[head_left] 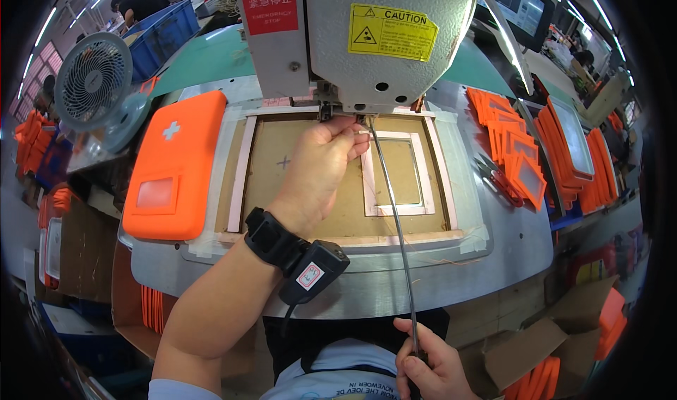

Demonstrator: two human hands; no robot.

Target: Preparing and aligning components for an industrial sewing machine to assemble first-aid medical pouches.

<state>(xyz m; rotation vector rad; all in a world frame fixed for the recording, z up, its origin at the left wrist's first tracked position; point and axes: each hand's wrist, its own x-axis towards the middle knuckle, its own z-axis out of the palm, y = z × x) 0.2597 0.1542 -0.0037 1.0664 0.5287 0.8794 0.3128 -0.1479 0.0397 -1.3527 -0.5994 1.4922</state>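
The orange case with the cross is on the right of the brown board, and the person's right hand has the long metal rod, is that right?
Not quite: the head view shows the orange case left of the brown board. The right hand does have the long metal rod.

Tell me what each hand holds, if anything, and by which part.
The right hand holds a long, thin grey metal rod by its lower end. Whether the left hand holds anything under the light-grey machine head cannot be told.
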